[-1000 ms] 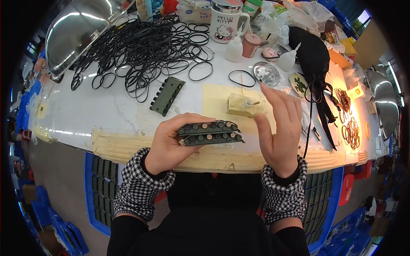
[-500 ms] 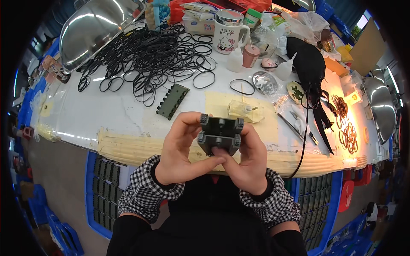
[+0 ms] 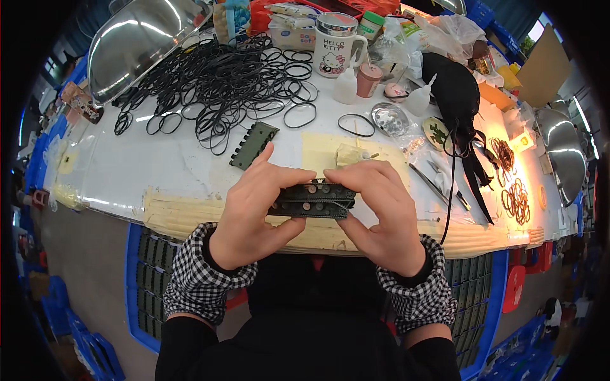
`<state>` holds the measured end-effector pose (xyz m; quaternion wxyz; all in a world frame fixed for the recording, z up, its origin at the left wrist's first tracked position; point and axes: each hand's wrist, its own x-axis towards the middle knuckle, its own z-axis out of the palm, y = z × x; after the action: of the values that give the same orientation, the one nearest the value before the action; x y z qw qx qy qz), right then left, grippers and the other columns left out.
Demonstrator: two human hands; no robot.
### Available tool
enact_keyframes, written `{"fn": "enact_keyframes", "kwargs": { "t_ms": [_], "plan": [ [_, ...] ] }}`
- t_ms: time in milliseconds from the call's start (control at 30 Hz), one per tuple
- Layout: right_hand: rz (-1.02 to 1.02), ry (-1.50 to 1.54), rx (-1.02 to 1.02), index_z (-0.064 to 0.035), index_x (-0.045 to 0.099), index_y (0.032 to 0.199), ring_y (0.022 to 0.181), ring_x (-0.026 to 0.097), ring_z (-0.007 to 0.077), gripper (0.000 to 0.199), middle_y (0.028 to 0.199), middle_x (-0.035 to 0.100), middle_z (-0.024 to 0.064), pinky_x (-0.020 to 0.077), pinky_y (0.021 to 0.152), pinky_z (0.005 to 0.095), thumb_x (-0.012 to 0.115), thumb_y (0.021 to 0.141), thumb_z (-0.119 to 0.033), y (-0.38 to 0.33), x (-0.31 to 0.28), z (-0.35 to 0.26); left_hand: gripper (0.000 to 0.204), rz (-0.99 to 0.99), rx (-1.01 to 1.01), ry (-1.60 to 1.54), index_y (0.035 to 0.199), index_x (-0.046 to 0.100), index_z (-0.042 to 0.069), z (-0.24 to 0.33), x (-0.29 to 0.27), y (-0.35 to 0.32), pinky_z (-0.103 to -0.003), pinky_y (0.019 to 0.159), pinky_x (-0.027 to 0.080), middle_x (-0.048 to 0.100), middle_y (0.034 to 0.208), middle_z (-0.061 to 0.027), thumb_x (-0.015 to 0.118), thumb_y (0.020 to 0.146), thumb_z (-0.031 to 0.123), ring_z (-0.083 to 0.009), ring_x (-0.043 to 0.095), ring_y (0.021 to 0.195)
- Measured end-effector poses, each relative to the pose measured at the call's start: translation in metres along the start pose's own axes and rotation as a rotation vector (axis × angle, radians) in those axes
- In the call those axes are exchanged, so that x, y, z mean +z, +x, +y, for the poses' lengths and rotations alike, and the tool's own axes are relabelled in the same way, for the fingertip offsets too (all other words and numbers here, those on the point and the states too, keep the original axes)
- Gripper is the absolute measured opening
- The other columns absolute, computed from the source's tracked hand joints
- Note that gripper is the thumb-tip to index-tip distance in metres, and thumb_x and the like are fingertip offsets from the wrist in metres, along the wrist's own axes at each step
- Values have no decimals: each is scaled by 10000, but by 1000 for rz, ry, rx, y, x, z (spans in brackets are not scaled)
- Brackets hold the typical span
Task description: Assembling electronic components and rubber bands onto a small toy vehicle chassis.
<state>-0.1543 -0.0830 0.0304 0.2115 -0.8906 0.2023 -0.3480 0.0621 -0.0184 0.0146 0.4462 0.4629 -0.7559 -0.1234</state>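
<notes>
Head view: wheeled parts (image 3: 312, 199) between left hand (image 3: 250, 214) and right hand (image 3: 389, 219), in both grasps.

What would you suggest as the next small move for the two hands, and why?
I'd probably have the left hand and right hand gently, evenly squeeze the two stacked wheeled pieces, since both hands grip them from opposite ends, with fingers above and thumbs below.

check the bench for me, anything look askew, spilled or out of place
One black loop lies alone beside the round metal dish, apart from the tangled heap of black loops, so it looks stray. No spill or damage stands out; the stacked green parts are partly covered by the left hand and right hand.
</notes>
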Motion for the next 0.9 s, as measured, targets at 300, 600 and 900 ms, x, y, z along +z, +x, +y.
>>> {"fn": "enact_keyframes", "kwargs": {
  "t_ms": [300, 600, 900],
  "plan": [
    [103, 394, 202, -30, 632, 1157, 1009, 610, 280, 465, 1074, 658, 112, 465, 906, 365, 707, 702, 27, -9, 10, 16, 441, 24, -138, -484, 1159, 621, 39, -24, 20, -12, -537, 1165, 236, 669, 1161, -109, 757, 743, -9, -236, 608, 1143],
    [322, -236, 255, -26, 666, 1042, 876, 567, 245, 291, 900, 616, 87, 461, 774, 351, 761, 771, -74, -5, -20, 45, 338, 176, -205, -288, 1090, 640, -13, -35, 28, -12, -514, 1144, 307, 689, 1122, -136, 730, 766, -46, -265, 613, 1145],
    [373, -346, 182, -28, 670, 846, 772, 550, 251, 102, 795, 595, 81, 448, 672, 344, 743, 775, -30, -2, -8, 51, 398, 154, -273, -366, 1131, 660, 37, -42, 28, -18, -546, 1157, 244, 693, 1134, -89, 730, 744, -22, -268, 595, 1166]
  ]
}}
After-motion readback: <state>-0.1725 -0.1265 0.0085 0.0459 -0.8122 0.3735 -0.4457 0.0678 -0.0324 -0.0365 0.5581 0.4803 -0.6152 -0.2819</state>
